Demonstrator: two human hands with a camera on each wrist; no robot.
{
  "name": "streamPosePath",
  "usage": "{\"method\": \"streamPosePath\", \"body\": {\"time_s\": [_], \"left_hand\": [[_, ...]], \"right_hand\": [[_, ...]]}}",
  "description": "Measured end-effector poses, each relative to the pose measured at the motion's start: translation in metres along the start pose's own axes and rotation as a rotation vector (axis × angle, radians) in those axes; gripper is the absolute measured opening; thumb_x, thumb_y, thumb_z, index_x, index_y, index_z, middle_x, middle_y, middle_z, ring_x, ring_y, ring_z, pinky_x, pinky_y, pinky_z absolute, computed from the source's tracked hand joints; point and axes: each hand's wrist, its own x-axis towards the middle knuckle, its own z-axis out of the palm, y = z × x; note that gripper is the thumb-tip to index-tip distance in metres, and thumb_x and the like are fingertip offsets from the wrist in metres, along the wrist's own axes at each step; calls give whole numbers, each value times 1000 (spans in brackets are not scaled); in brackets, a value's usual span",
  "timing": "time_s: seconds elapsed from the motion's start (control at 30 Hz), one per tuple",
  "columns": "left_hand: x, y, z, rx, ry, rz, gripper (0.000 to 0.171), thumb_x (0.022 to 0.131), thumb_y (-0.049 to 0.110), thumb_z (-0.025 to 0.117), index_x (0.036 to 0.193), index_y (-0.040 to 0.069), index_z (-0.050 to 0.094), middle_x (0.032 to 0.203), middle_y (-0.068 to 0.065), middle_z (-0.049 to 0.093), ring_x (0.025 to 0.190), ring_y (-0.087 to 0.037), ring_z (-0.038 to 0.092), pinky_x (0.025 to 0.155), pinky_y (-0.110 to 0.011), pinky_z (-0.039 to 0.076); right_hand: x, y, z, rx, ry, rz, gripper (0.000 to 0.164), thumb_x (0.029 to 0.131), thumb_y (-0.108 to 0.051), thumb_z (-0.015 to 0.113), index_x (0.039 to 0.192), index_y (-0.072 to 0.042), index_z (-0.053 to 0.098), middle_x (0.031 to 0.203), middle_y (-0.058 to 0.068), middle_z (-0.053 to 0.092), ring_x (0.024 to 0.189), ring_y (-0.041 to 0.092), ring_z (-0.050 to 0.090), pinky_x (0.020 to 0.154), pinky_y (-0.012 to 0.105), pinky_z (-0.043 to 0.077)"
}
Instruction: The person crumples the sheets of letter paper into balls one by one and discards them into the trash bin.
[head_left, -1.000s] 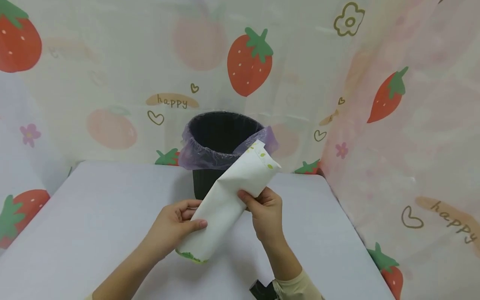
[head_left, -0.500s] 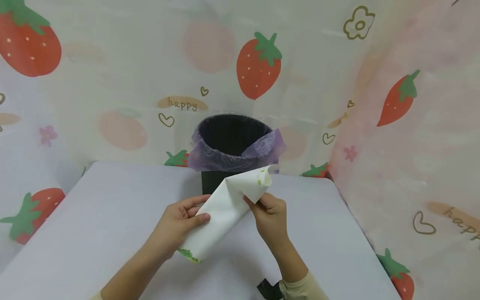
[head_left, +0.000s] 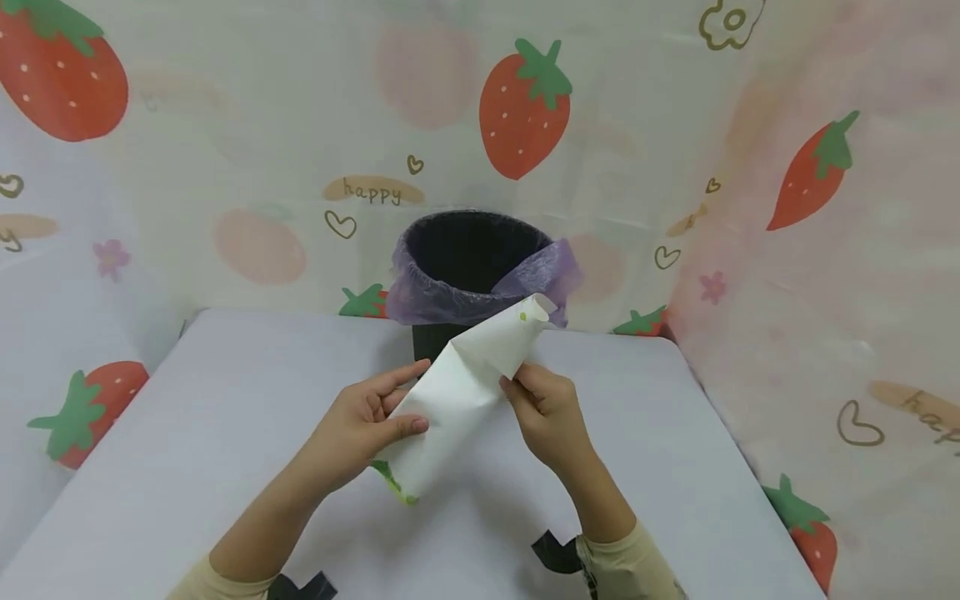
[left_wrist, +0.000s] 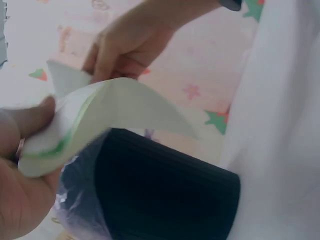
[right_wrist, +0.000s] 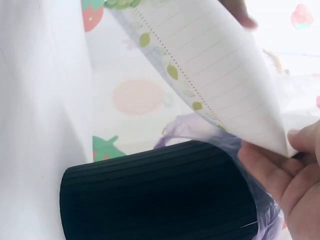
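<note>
A sheet of white paper (head_left: 450, 400), bent lengthwise into a loose roll, slants across the front of the trash can. Ruled lines and a green leaf border show on its other face in the right wrist view, where the paper (right_wrist: 215, 60) looks creased. My left hand (head_left: 367, 421) holds the lower left part, thumb on the near side and fingers behind. At the right edge, my right hand (head_left: 551, 408) pinches the paper between thumb and fingers. Both hands are above the white table (head_left: 285, 367).
Behind the paper stands a black trash can (left_wrist: 165, 185) with a purple bag (head_left: 435, 302) folded over its rim. A strawberry-print curtain (head_left: 300, 100) hangs round the back and sides of the table. Dark straps (head_left: 558, 552) sit at the wrists.
The paper's upper end has narrowed into a tighter curl, and the right hand has bent its edge inward. Both hands keep their grip. The head view has shifted slightly.
</note>
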Motion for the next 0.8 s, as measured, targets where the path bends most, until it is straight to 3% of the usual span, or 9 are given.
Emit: {"method": "streamPosePath", "body": {"time_s": [0.07, 0.17, 0.27, 0.33, 0.47, 0.57, 0.67, 0.8], "left_hand": [[0, -2, 1, 22, 104, -4, 69, 91, 16, 80, 153, 16, 49, 133, -9, 69, 108, -20, 72, 85, -34, 62], [-1, -5, 3, 74, 238, -10, 62, 87, 24, 83, 144, 20, 60, 130, -7, 71, 108, -18, 71, 84, -31, 62], [-1, -8, 5, 104, 305, -22, 60, 85, 27, 85, 140, 17, 64, 134, -6, 68, 111, -21, 70, 85, -29, 61], [1, -10, 6, 106, 301, -29, 63, 86, 27, 84, 143, 13, 60, 142, -8, 63, 121, -24, 66, 89, -28, 60], [6, -12, 8, 73, 234, -38, 77, 89, 26, 81, 153, 7, 43, 156, -9, 48, 141, -26, 50, 100, -25, 53], [8, -12, 9, 76, 201, -27, 80, 90, 25, 80, 156, 8, 39, 157, -8, 47, 143, -26, 48, 103, -24, 51], [9, -10, 9, 98, 195, -28, 75, 90, 26, 80, 155, 13, 44, 145, -10, 57, 129, -27, 60, 95, -26, 56], [9, -10, 9, 117, 181, -52, 65, 91, 28, 79, 149, 15, 54, 129, -11, 66, 106, -25, 67, 83, -30, 60]], "right_hand": [[0, -2, 4, 26, -62, 30, 16, 91, 4, 73, 107, 1, 73, 95, 12, 73, 80, 15, 64, 67, 23, 58], [0, -5, 10, 45, -160, 85, 42, 82, -6, 86, 120, -1, 69, 110, 11, 72, 98, 21, 68, 82, 32, 62], [-2, -7, 17, 12, -240, 116, 70, 66, -18, 97, 128, -7, 65, 117, 5, 68, 106, 18, 65, 88, 37, 61], [-4, -8, 21, -11, -272, 116, 76, 61, -23, 99, 128, -10, 64, 118, 1, 67, 105, 15, 63, 87, 37, 60], [-8, -10, 28, -18, -270, 66, 64, 64, -24, 97, 120, -10, 68, 118, 0, 70, 105, 14, 64, 87, 35, 58], [-10, -9, 32, -2, -232, 29, 50, 69, -19, 94, 113, -9, 72, 115, 2, 73, 106, 15, 67, 88, 35, 58], [-12, -9, 35, 40, -196, 27, 36, 71, -13, 93, 103, -8, 76, 104, 2, 75, 99, 14, 69, 84, 31, 59], [-13, -11, 37, 118, -197, 70, 22, 72, -9, 91, 89, -8, 78, 85, 2, 76, 77, 8, 64, 64, 25, 57]]}}
